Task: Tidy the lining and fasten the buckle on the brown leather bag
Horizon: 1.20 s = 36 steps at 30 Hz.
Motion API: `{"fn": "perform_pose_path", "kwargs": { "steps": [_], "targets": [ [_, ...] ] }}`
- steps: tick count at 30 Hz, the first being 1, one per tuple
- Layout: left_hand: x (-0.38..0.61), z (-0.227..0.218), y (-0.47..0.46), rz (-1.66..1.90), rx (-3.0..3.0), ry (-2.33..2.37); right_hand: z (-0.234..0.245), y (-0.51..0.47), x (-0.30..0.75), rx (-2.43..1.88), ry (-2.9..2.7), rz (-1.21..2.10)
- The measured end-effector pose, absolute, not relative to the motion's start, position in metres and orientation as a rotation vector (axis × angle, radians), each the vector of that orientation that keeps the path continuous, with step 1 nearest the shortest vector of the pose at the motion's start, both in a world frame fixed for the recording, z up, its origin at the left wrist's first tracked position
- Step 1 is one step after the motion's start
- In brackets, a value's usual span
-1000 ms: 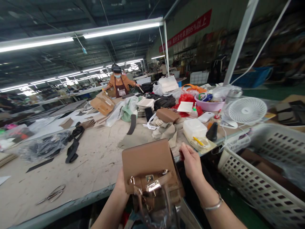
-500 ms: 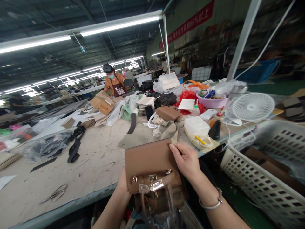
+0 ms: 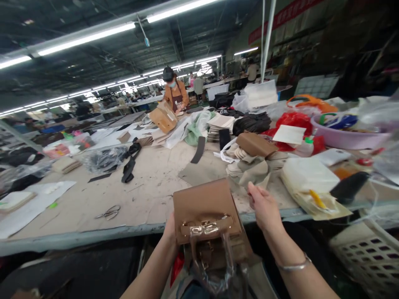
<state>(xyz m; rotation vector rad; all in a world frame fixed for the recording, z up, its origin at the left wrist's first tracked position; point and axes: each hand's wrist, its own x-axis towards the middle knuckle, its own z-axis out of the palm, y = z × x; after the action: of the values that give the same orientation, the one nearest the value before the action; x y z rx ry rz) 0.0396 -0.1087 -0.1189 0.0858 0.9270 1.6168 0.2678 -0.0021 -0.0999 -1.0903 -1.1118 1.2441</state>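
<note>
A tan leather handbag (image 3: 204, 207) with a gold clasp and a plastic-wrapped handle sits at the near edge of the worktable (image 3: 93, 207). My left hand (image 3: 170, 228) grips its left side from behind, fingers hidden by the bag. My right hand (image 3: 263, 205) hovers just right of the bag's top corner with the fingers curled together, apart from the leather; I cannot make out anything in them.
Scissors (image 3: 109, 212) lie left of the bag. Tan leather pieces (image 3: 252, 160), a white box (image 3: 307, 174), a pink basin (image 3: 346, 137) and red bags (image 3: 293, 120) crowd the right. A white basket (image 3: 364, 249) stands lower right. A person (image 3: 174, 93) works at the far end.
My right hand has come off the bag's top right corner and moved slightly right. The view has swung left, so the fan and the basket have slid out of frame.
</note>
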Motion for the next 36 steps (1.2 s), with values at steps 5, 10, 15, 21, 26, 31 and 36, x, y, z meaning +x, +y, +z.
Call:
{"fn": "perform_pose_path", "kwargs": {
  "steps": [5, 10, 15, 21, 26, 31, 36],
  "targets": [
    [0.007, -0.145, -0.117, 1.644, -0.099, 1.012, -0.138, 0.041, 0.285, -1.305, -1.777, 0.636],
    [-0.008, -0.152, -0.125, 1.581, -0.164, 1.184, -0.178, 0.080, 0.311, -1.297, -2.431, -0.029],
    [-0.027, -0.164, -0.136, 1.903, 0.105, 1.594, -0.177, 0.086, 0.318, -1.492, -2.506, -0.046],
    [-0.009, -0.130, -0.158, 1.592, 1.348, 2.241, -0.145, 0.064, 0.273, -1.430, -2.211, 0.401],
    [0.035, -0.097, -0.175, 1.062, 1.681, 2.203, -0.137, 0.059, 0.219, -1.275, -2.258, 1.058],
    [0.044, -0.110, -0.186, 0.674, 1.946, 2.257, -0.144, 0.059, 0.184, -1.142, -2.222, 1.463],
    [0.045, -0.126, -0.164, 0.628, 1.978, 2.165, -0.151, 0.061, 0.163, -1.132, -2.278, 1.342]
  ]
}}
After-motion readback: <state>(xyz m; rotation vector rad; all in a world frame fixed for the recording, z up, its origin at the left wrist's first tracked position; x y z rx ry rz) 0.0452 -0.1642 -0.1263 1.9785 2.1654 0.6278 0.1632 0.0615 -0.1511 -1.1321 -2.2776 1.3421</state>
